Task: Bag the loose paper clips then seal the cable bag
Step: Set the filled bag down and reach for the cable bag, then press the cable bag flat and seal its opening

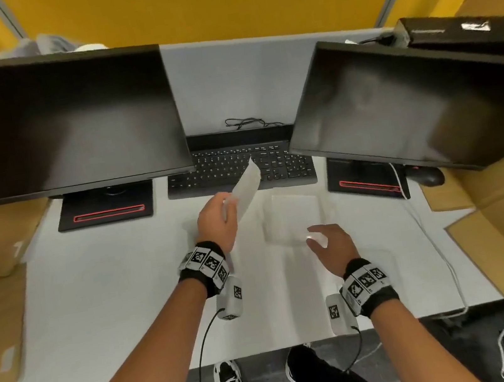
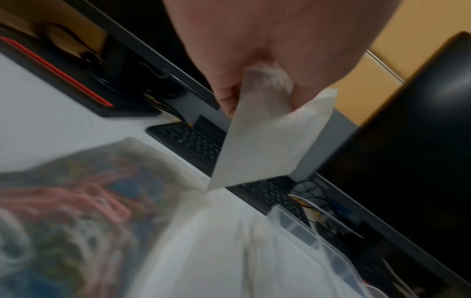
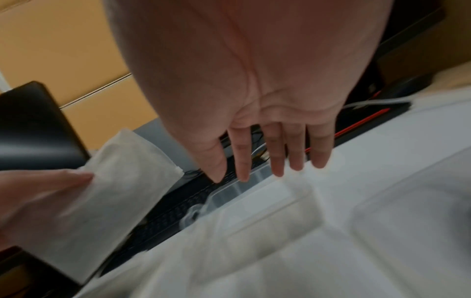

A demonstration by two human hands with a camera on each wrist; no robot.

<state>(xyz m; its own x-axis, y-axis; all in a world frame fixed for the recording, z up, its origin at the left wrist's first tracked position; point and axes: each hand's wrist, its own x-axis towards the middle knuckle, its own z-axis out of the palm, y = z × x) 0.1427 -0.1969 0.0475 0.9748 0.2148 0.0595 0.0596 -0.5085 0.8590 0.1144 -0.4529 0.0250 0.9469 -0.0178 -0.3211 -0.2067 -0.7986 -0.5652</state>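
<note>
Black wristbands (image 1: 205, 272) with checkered marker tags

The head camera looks steeply down from above the white desk (image 1: 112, 295), facing forward to the yellow partition at the far side; it takes in both forearms, two monitors, the keyboard (image 1: 234, 170) between them, and the person's shoes at the near edge. The left wrist camera sits close under the left hand (image 2: 267, 50), looking along it toward the far right, tilted, with the keyboard (image 2: 193, 141) running diagonally. The right wrist camera looks along the right hand (image 3: 254, 80) toward the far left, very near the desk, and is blurred, perhaps by motion. All three views share the keyboard and the white bag (image 1: 247, 188) held in the left hand.
</note>
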